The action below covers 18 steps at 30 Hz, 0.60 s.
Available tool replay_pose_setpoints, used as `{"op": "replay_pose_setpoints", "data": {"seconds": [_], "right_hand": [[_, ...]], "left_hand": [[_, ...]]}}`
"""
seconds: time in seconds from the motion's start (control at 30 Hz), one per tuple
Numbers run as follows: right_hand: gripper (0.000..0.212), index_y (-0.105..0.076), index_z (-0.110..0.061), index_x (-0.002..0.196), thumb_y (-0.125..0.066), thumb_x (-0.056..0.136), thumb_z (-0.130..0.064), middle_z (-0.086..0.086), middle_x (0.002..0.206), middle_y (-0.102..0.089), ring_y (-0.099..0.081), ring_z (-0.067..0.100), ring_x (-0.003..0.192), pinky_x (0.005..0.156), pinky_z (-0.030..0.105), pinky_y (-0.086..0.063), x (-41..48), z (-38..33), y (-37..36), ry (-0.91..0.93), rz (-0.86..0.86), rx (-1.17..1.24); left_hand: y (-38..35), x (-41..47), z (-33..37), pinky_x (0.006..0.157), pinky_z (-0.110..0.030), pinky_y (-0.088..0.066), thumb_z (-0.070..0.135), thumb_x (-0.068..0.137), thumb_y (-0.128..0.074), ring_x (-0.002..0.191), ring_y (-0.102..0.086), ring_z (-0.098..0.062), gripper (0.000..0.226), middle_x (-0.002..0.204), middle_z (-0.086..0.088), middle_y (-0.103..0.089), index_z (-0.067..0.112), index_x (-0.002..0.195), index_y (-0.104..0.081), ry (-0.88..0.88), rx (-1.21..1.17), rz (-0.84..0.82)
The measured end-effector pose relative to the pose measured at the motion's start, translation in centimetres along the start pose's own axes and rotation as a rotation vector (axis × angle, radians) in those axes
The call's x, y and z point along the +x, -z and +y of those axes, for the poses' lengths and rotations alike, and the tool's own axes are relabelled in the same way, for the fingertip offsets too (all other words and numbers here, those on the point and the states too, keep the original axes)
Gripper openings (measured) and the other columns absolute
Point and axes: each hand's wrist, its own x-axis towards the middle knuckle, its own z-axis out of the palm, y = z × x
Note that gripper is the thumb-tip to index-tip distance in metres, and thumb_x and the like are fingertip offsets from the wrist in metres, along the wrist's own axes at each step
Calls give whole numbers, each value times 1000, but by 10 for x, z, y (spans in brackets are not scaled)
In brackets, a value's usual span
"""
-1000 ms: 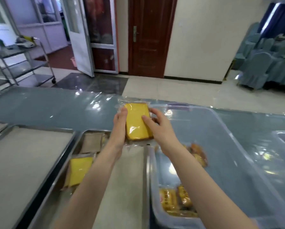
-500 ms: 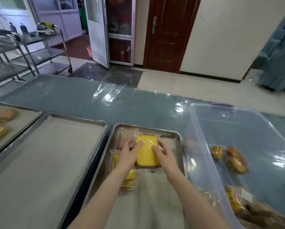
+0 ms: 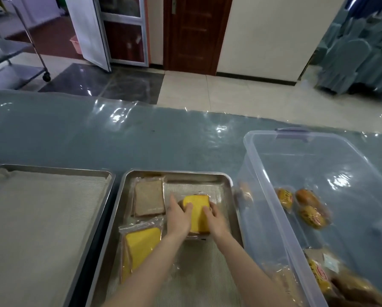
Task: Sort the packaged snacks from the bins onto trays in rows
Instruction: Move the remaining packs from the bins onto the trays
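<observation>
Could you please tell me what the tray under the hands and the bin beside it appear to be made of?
The tray looks like stainless steel: grey, with a dull sheen and a rolled rim. The bin seems to be clear, glossy plastic: the blue table cover shows through its walls.

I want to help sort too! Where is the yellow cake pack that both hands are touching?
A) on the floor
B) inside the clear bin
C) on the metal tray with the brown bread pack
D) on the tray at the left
C: the left hand and right hand hold the yellow cake pack on the metal tray, just right of the brown bread pack.
</observation>
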Motion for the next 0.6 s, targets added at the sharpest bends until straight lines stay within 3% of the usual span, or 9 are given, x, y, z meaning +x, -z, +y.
{"op": "replay_pose_setpoints", "data": {"seconds": [0.1, 0.23, 0.37, 0.47, 0.6], "right_hand": [[49, -32, -15, 147, -38, 103, -36, 7, 142, -47, -49, 22, 121, 101, 33, -40, 3, 5, -5, -5, -29, -67], [59, -19, -11, 152, -38, 102, -37, 9, 154, -33, -33, 23, 140, 115, 38, -27, -10, -6, -1, 71, 54, -141], [54, -32, -14, 147, -41, 101, -41, 7, 150, -40, -36, 20, 138, 114, 33, -28, -52, -37, 10, 252, 219, -261], [45, -46, -16, 139, -49, 98, -34, 2, 142, -48, -40, 14, 132, 112, 28, -30, -95, -69, 26, 451, 187, -230], [25, -63, -23, 117, -59, 92, -26, -10, 117, -65, -56, 3, 109, 95, 22, -45, -152, -99, 84, 663, 233, -146]], "left_hand": [[-6, 10, -4, 106, -41, -35, 33, 99, -48, 130, -45, -34, 70, 145, -15, -45, 14, 154, -7, 68, 135, 9], [-6, 11, 11, 110, -36, -29, 30, 99, -49, 137, -38, -32, 74, 151, -15, -38, 11, 154, -3, 59, 113, -31], [15, -5, 48, 110, -33, -29, 27, 96, -55, 137, -38, -29, 63, 150, -13, -39, 8, 149, -28, -73, 116, 36], [32, -29, 85, 99, -31, -40, 22, 94, -57, 118, -55, -24, 38, 128, -10, -59, 9, 129, -52, -226, -4, 120], [30, -78, 132, 90, -33, -49, 17, 92, -56, 95, -66, -14, 12, 99, -3, -71, 19, 102, -61, -461, -124, 74]]}}
